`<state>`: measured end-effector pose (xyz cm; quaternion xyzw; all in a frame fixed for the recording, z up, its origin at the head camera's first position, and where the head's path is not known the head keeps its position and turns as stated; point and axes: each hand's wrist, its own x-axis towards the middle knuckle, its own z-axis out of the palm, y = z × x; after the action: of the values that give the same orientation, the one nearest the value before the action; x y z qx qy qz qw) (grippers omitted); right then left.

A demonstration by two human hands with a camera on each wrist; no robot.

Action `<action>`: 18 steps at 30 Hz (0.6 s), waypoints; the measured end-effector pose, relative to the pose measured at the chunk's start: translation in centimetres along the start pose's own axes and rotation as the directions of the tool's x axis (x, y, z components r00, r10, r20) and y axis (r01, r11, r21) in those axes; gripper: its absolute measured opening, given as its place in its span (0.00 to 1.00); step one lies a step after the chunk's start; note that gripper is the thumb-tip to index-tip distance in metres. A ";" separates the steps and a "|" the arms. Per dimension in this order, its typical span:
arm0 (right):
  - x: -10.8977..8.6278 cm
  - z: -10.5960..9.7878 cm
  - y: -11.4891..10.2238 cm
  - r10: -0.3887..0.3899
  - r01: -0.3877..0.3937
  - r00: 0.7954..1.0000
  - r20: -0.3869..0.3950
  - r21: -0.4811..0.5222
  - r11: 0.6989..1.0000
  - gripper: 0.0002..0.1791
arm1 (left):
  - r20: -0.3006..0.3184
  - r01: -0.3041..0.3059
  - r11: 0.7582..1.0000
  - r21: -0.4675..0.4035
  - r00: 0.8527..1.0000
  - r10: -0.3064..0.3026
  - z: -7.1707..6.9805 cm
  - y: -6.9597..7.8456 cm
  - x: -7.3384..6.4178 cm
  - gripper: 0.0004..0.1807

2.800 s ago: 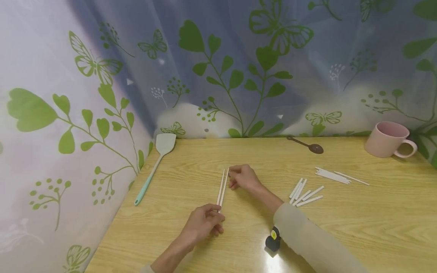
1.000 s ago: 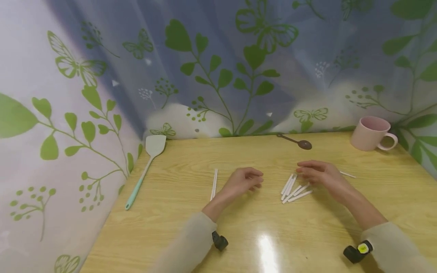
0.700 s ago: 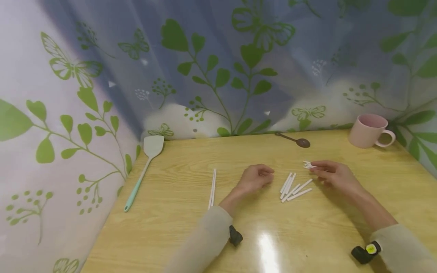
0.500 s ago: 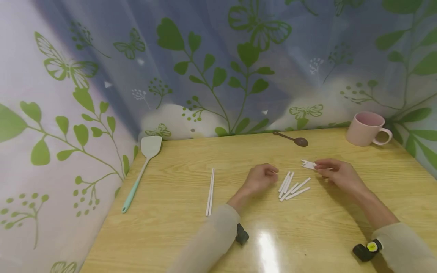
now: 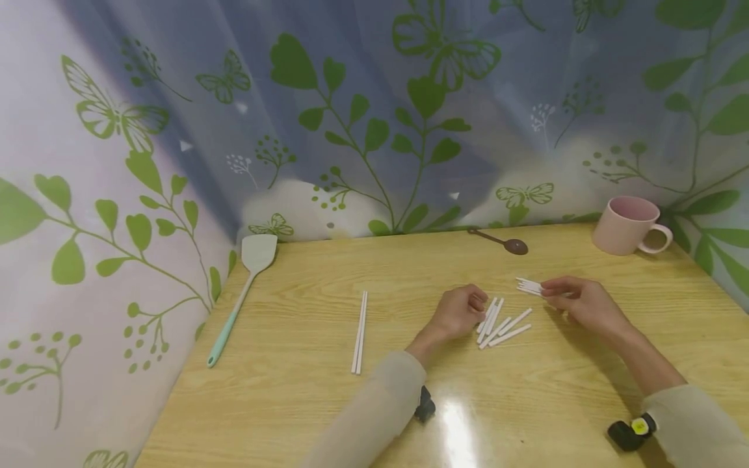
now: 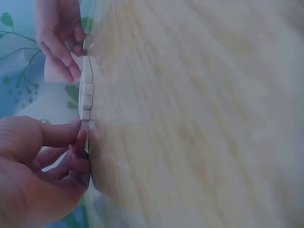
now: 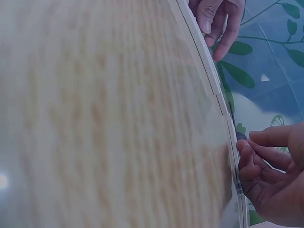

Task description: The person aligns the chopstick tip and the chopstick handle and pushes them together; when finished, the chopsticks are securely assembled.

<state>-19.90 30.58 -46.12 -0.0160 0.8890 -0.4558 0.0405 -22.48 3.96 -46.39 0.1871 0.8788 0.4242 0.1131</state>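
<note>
My left hand (image 5: 459, 312) is at the left side of a loose group of short white sticks (image 5: 506, 328). Its thumb and bent fingers meet at the leftmost stick, but whether they pinch it is hidden. In the left wrist view the thumb of the left hand (image 6: 42, 161) reaches the end of the row of sticks. My right hand (image 5: 585, 304) lies over the right part of a flat bundle of thin white sticks (image 5: 529, 286), its fingertips at them. From the right wrist view, the fingers of the right hand (image 7: 275, 171) are bent; a grip cannot be made out.
Two long thin white sticks (image 5: 359, 333) lie side by side on the wooden table (image 5: 281, 416). A spatula (image 5: 242, 299) with a mint handle lies at the left. Near the back are a brown spoon (image 5: 515, 246) and a pink mug (image 5: 626, 225). Patterned curtains close off the back and left.
My left hand has left the two long sticks and moved right to the short ones. My right hand has moved right to the thin bundle, then slid slightly along it.
</note>
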 end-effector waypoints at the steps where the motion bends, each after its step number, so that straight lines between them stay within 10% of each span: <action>1: 0.0 0.0 0.0 -0.002 0.002 1.000 0.000 -0.004 1.000 0.22 | 0.001 0.001 1.000 0.002 1.000 -0.001 0.0 0.1 0.0 0.15; 18: -0.2 -0.2 0.0 -0.066 0.065 0.998 0.001 -0.113 0.991 0.18 | -0.059 0.008 0.999 0.034 0.998 -0.006 -0.3 0.1 0.0 0.18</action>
<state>-19.69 30.71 -46.01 -0.0469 0.9123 -0.4061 0.0235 -22.55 3.81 -46.11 0.1733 0.8895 0.4140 0.0857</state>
